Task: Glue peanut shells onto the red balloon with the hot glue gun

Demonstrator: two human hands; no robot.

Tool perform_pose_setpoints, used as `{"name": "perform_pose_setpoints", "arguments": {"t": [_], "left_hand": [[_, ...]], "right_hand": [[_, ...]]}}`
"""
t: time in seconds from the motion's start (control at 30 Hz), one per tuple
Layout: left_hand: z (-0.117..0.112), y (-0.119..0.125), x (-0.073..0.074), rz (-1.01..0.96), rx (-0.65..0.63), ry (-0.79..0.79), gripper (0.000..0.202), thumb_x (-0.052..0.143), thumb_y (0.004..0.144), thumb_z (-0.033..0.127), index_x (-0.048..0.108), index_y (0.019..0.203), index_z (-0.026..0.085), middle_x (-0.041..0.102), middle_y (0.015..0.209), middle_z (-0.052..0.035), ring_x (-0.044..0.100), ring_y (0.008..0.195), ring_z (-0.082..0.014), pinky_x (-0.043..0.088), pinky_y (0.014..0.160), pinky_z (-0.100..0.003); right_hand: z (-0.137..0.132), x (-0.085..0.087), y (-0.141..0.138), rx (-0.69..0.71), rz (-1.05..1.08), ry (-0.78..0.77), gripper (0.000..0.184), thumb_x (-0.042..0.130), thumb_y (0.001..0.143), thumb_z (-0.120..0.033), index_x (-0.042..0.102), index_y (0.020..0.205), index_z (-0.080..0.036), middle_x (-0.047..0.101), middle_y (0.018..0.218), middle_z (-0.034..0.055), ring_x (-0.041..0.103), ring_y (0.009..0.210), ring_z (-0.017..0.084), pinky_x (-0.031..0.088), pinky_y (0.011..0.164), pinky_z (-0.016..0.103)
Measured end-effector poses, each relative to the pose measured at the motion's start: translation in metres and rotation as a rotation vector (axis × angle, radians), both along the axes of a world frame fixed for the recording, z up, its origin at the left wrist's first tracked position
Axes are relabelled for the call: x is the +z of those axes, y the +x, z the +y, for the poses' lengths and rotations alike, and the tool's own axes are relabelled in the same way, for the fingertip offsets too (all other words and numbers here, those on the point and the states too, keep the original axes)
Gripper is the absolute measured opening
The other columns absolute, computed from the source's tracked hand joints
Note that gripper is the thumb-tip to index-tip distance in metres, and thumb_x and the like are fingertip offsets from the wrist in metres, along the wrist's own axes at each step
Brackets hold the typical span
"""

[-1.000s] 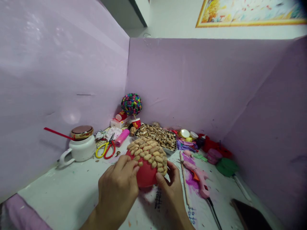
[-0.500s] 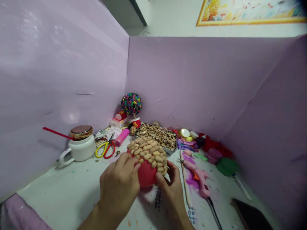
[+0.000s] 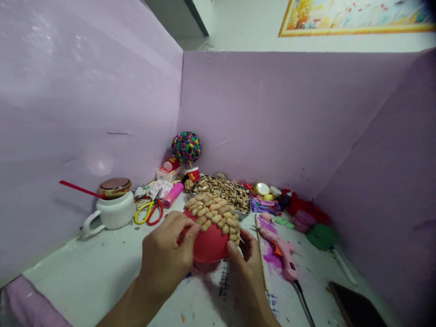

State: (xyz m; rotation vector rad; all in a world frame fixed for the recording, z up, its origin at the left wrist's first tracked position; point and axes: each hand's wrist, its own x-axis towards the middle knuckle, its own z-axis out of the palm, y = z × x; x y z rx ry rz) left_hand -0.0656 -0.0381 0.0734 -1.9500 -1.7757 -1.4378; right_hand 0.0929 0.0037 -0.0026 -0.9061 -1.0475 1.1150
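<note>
Left hand (image 3: 166, 247): thumb and curled fingers are grasping the left side of the ball, the thumb lying along the red front; compared with half a second ago, the forefinger is arching higher and a patch of red is showing in the gap. Right hand (image 3: 248, 261): it is clasping the opposite side, thumb in front, other fingers partly hidden behind.

Red ball (image 3: 211, 245): it is sitting between both hands, at the near side of the tray, slightly farther right and higher in view than before. More bare red is facing the wearer. Being round, it is presenting no clear long axis; its crust of peanuts (image 3: 218, 213) is facing up and away, most shells slanting in rows.

Metal tray (image 3: 245, 215): it is standing just behind the ball, holding brown shell fragments (image 3: 229, 193). Pink glue gun (image 3: 289, 263): it is lying to the right, nozzle pointing away. Scissors (image 3: 151, 207), yellow- and red-handled, are lying to the left, near a white mug (image 3: 117, 212).

White tabletop (image 3: 98, 268): it is bearing magenta stains and handwritten marks. Purple panels (image 3: 272, 113) are enclosing it; above, a gold-framed picture (image 3: 357, 16) is hanging on a pale wall.
</note>
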Motion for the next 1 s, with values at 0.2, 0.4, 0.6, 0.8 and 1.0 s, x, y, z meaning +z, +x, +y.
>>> {"name": "perform_pose_setpoints", "arguments": {"t": [0.2, 0.4, 0.6, 0.8, 1.0], "left_hand": [[0.035, -0.041, 0.009, 0.061, -0.315, -0.149, 0.054, 0.060, 0.071, 0.044, 0.050, 0.119, 0.020, 0.050, 0.124, -0.0117, 0.043, 0.117, -0.0276, 0.039, 0.094, -0.042], [0.051, -0.044, -0.012, 0.100, -0.544, -0.303, 0.071, 0.058, 0.072, 0.050, 0.032, 0.133, 0.024, 0.029, 0.142, -0.0095, 0.026, 0.130, -0.0270, 0.026, 0.104, -0.044], [0.041, -0.033, -0.021, 0.118, -0.487, -0.251, 0.069, 0.056, 0.075, 0.045, 0.030, 0.134, 0.021, 0.030, 0.141, -0.0122, 0.026, 0.129, -0.0288, 0.026, 0.103, -0.048], [0.039, -0.029, -0.024, 0.114, -0.473, -0.224, 0.068, 0.057, 0.075, 0.043, 0.029, 0.134, 0.023, 0.030, 0.140, -0.0122, 0.026, 0.129, -0.0302, 0.027, 0.103, -0.049], [0.037, -0.026, -0.026, 0.107, -0.463, -0.196, 0.066, 0.057, 0.074, 0.041, 0.031, 0.133, 0.024, 0.032, 0.139, -0.0118, 0.028, 0.127, -0.0307, 0.028, 0.102, -0.050]], "right_hand": [[0.003, 0.007, 0.005, 0.010, 0.028, 0.004, 0.042, 0.062, 0.070, -0.042, 0.050, 0.106, -0.023, 0.057, 0.111, 0.0065, 0.051, 0.106, 0.025, 0.042, 0.086, 0.041], [0.002, 0.011, 0.014, -0.253, -0.182, 0.121, 0.040, 0.065, 0.068, -0.034, 0.052, 0.103, -0.021, 0.053, 0.114, 0.0078, 0.047, 0.109, 0.027, 0.035, 0.091, 0.043], [-0.012, 0.022, 0.013, -0.353, -0.618, 0.619, 0.018, 0.064, 0.072, -0.019, 0.059, 0.089, -0.022, 0.054, 0.091, 0.0046, 0.050, 0.091, 0.022, 0.040, 0.082, 0.040], [-0.016, 0.025, 0.005, -0.383, -0.739, 0.680, 0.023, 0.065, 0.072, -0.017, 0.060, 0.093, -0.025, 0.055, 0.089, 0.0041, 0.051, 0.086, 0.021, 0.042, 0.077, 0.039], [-0.013, 0.024, 0.000, -0.396, -0.686, 0.669, 0.022, 0.062, 0.074, -0.012, 0.062, 0.092, -0.025, 0.056, 0.089, 0.0041, 0.053, 0.085, 0.020, 0.045, 0.074, 0.037]]}}
